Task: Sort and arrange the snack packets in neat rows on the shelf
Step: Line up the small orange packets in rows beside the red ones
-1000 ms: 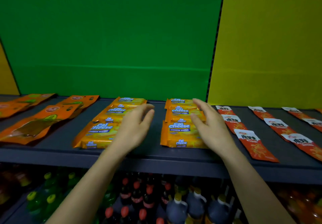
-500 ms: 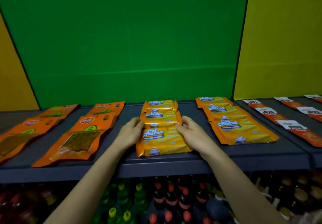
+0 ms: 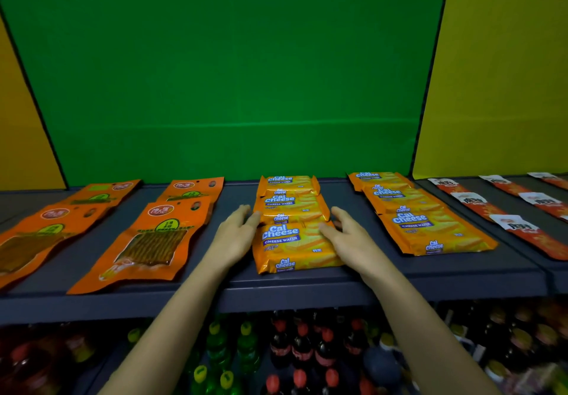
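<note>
the big green board (image 3: 230, 71) stood at the back. in front of it ran the long dark shelf (image 3: 307, 290), and under the shelf stood lots of bottles (image 3: 301, 348).

on the shelf lay rows of snacks. the orange packets (image 3: 153, 241) were on the left. the second wafer row (image 3: 415, 219) was on the right, and the red packets (image 3: 507, 222) were past that, each row apart from the next. the middle row of cheese wafer packets (image 3: 292, 210) ran from the back to the front, each packet lying a bit on the next one.

the front packet (image 3: 295, 247) of that row sat very near the shelf's front edge. that looked like the biggest worry. a pull toward the person could have slid it off the edge and down by the bottles.

the left hand (image 3: 233, 234) lay flat with straight fingers pressed on the row's left side. the right hand (image 3: 347, 238) had loose, spread fingers (image 3: 327, 229) resting on the right side of the front packet. neither hand held anything.

a hard squeeze from both sides could have made the shiny packets pop up or slip over each other. the wafers inside could have cracked too. a harder push from one hand could have turned the row crooked, toward the orange packets or the second wafer row.
</note>
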Demonstrator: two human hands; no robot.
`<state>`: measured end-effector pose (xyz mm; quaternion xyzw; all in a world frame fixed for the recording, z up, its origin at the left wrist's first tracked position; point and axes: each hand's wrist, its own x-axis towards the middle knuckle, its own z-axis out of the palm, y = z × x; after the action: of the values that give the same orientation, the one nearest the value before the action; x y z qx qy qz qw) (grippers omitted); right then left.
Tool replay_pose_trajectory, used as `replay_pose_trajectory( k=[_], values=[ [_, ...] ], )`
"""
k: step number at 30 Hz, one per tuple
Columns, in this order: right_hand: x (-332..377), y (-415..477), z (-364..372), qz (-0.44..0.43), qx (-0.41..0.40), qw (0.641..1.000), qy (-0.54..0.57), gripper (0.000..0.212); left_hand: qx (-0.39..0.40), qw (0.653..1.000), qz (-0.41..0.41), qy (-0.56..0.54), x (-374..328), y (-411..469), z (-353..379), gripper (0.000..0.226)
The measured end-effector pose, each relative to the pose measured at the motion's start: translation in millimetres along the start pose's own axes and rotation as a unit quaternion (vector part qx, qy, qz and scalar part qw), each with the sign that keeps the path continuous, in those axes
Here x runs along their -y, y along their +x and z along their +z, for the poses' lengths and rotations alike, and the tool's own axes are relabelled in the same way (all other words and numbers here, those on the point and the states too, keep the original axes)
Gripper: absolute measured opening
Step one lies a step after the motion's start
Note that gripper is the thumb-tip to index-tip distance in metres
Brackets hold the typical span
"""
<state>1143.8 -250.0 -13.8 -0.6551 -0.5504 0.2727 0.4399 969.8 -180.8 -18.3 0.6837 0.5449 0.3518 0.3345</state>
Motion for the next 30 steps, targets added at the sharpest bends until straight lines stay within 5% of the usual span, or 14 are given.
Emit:
replay_pose_trajectory(
  k=[6, 11, 20, 30],
  values=[
    [-16.6, -28.3, -13.1, -0.062, -0.001, 0.996, -0.063, 0.049, -0.021, 0.992, 0.091, 0.089, 19.4, -60.9, -12.7, 0.058],
    [-20.4, -32.3, -11.1, -0.074, -0.007, 0.994, -0.084, 0.049, 0.023, 0.989, 0.099, 0.108, 20.6, -69.2, -17.3, 0.089],
    [-23.2, -30.0, -8.3, -0.094, -0.025, 0.989, -0.116, 0.049, 0.021, 0.982, 0.132, 0.133, 23.5, -58.3, -18.4, 0.058],
    [-0.6, -43.6, -0.2, -0.205, -0.074, 0.963, -0.159, 0.038, -0.146, 0.964, 0.182, 0.132, 19.3, -88.6, -64.1, 0.052]
  ],
)
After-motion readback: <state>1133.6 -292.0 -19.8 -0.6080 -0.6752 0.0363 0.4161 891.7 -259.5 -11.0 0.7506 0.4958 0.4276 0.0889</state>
